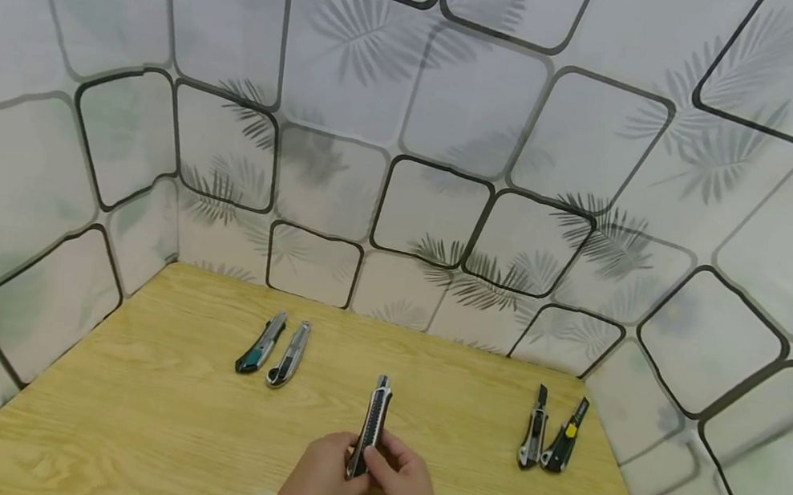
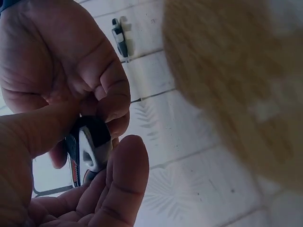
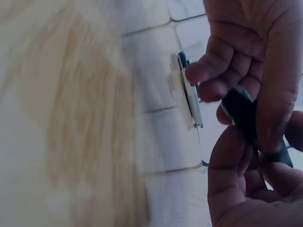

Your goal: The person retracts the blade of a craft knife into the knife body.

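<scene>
A box cutter (image 1: 375, 415) with a silver and black body is held upright between both hands at the front of the table. My left hand (image 1: 325, 474) grips its lower left side. From the right, my right hand (image 1: 408, 481) has its thumb on the lower body and its fingers curled behind. In the left wrist view the silver and black butt end of the box cutter (image 2: 94, 146) shows among the fingers. Dark in the right wrist view, the box cutter (image 3: 241, 113) lies between the two hands. Whether its blade is out, I cannot tell.
Two box cutters lie at the back left, one grey and teal (image 1: 261, 344), one silver (image 1: 289, 356). At the right lie a silver and black one (image 1: 533, 430) and a black one with a yellow slider (image 1: 566, 436). Patterned walls surround the wooden table (image 1: 155, 400).
</scene>
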### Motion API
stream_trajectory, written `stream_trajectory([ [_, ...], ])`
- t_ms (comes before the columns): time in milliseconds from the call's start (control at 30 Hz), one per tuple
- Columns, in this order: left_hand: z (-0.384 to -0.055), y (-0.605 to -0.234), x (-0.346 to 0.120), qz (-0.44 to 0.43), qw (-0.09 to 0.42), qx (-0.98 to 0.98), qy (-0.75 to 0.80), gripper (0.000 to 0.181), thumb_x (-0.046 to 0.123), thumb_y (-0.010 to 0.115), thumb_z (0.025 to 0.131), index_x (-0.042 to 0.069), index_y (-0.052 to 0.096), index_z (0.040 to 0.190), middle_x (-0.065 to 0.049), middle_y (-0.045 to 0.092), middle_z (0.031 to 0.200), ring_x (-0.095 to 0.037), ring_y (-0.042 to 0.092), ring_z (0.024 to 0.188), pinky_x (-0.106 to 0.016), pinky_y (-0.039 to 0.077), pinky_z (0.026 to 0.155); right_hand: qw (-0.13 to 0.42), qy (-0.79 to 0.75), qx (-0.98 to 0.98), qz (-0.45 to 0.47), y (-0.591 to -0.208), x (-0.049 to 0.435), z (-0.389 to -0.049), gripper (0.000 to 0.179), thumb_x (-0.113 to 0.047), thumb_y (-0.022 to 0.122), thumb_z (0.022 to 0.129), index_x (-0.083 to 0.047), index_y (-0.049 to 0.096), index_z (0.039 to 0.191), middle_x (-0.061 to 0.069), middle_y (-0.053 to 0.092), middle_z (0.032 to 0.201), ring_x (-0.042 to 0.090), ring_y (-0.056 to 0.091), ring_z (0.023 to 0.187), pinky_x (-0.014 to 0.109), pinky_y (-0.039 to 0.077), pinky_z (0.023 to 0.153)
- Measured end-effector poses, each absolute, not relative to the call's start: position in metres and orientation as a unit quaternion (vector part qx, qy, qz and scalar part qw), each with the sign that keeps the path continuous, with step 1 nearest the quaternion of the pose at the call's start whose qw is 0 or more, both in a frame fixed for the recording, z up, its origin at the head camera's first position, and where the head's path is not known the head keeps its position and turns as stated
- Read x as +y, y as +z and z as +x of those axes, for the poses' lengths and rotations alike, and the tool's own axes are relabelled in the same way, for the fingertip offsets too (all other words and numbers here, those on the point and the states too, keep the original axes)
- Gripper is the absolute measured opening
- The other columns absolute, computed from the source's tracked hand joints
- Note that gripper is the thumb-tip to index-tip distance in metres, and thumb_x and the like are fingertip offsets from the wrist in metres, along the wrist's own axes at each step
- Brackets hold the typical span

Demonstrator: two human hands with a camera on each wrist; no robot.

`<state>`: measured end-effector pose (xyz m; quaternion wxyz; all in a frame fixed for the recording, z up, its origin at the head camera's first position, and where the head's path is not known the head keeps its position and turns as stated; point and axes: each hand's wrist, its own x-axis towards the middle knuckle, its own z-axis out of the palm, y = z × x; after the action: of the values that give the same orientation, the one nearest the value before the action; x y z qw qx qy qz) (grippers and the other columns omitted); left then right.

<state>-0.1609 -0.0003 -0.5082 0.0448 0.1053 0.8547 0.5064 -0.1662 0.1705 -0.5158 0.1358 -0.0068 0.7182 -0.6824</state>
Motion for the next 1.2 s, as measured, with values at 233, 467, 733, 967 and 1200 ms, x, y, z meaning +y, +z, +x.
stream_trajectory([
  [233,-0.197,-0.514,-0.011,0.083,0.032,0.881,0.466,0.026,0.021,0.085,0.089,0.001,0.073,0.1,0.002,0.064,0.075,-0.01,0.054,0.059,-0.024,0.04,0.05,0.137,-0.654,0.744,-0.014,-0.519,0.178,-0.17,0.06,-0.033,0.065,0.109,0.008,0.052,0.151,0.024,0.067,0.144,0.017,0.07,0.111,0.029,0.06,0.087],
  [467,-0.243,-0.52,-0.026,0.037,0.023,0.921,0.387,0.025,0.018,0.083,0.089,0.008,0.063,0.079,0.0,0.058,0.068,-0.014,0.053,0.055,-0.026,0.04,0.05,0.167,-0.616,0.769,0.044,-0.528,0.18,-0.177,0.058,-0.038,0.068,0.107,0.007,0.061,0.143,0.015,0.075,0.127,0.015,0.071,0.107,0.036,0.061,0.09],
  [733,-0.281,-0.518,-0.043,0.027,-0.044,0.959,0.28,0.028,0.002,0.07,0.093,0.005,0.061,0.066,-0.006,0.057,0.061,-0.019,0.051,0.052,-0.031,0.038,0.051,0.172,-0.642,0.746,0.035,-0.532,0.181,-0.18,0.054,-0.035,0.066,0.108,0.008,0.061,0.141,0.009,0.075,0.121,0.014,0.069,0.105,0.035,0.061,0.093],
  [967,-0.283,-0.514,-0.046,0.033,-0.051,0.965,0.256,0.039,0.001,0.065,0.097,0.008,0.055,0.06,-0.005,0.052,0.056,-0.017,0.046,0.05,-0.031,0.035,0.051,0.193,-0.655,0.73,0.031,-0.528,0.198,-0.182,0.057,-0.036,0.065,0.109,0.009,0.058,0.144,0.009,0.075,0.12,0.012,0.07,0.099,0.034,0.062,0.088],
  [1200,-0.248,-0.506,-0.061,0.021,-0.037,0.961,0.272,0.038,0.032,0.08,0.097,0.003,0.066,0.078,-0.006,0.061,0.069,-0.018,0.056,0.06,-0.033,0.045,0.055,0.006,-0.494,0.863,0.104,-0.508,0.29,-0.208,0.051,-0.033,0.061,0.11,0.006,0.06,0.143,0.021,0.072,0.126,0.026,0.069,0.105,0.039,0.058,0.087],
])
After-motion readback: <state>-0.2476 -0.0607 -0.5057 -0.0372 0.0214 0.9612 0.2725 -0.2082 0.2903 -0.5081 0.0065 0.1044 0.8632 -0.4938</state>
